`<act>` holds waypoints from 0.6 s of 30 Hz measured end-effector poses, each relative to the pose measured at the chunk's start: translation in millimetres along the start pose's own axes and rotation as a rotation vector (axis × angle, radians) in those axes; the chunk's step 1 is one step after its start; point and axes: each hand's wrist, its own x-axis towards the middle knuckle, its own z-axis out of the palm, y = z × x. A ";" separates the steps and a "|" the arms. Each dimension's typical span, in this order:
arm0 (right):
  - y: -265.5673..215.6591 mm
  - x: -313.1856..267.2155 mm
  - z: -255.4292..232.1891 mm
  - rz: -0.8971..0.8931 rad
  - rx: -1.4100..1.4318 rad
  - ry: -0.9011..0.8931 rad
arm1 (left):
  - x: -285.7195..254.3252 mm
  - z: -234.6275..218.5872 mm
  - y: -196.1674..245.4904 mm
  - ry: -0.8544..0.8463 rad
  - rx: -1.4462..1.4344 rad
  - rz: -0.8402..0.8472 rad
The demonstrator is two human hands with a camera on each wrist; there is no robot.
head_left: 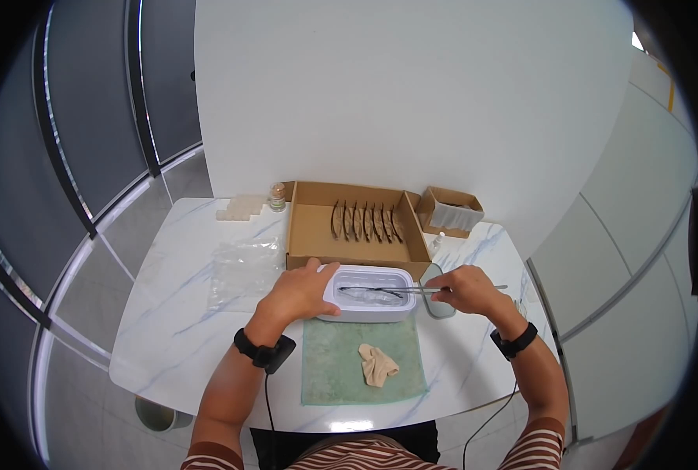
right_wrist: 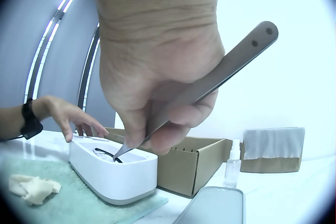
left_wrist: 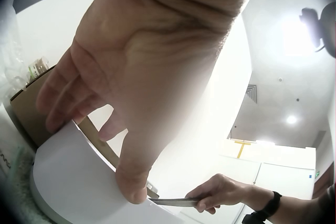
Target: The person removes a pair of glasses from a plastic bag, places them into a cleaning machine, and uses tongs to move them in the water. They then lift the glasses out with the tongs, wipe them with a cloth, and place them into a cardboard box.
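A white tub-shaped cleaner [head_left: 371, 314] with a grey base stands on the table at the back of a green cloth. My left hand [head_left: 300, 291] grips its left end, thumb at the near side and fingers over the far side. My right hand [head_left: 471, 289] pinches long metal tweezers [right_wrist: 231, 69], which slant down into the tub from the right. Inside the tub, a thin dark frame [right_wrist: 107, 153] that looks like glasses lies at the tweezer tips. I cannot tell whether the tips grip it.
Behind the cleaner is a cardboard box [head_left: 310, 227] holding a row of dark curved pieces [head_left: 366, 222]. A crumpled beige cloth [head_left: 377, 365] lies on the green cloth [head_left: 325, 376]. To the right are a grey lid [right_wrist: 212, 208], a spray bottle [right_wrist: 232, 169] and a small carton [head_left: 452, 215].
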 end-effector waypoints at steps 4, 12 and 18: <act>-2.3 -0.5 -1.5 0.005 0.003 -0.041 | -0.6 0.9 0.1 0.022 0.009 0.001; -1.4 -9.7 -10.6 0.041 0.002 -0.008 | -7.7 -7.5 3.3 0.048 -0.003 0.001; 18.1 -29.4 -18.2 0.082 0.141 0.103 | -30.1 -27.2 15.0 0.229 -0.018 -0.093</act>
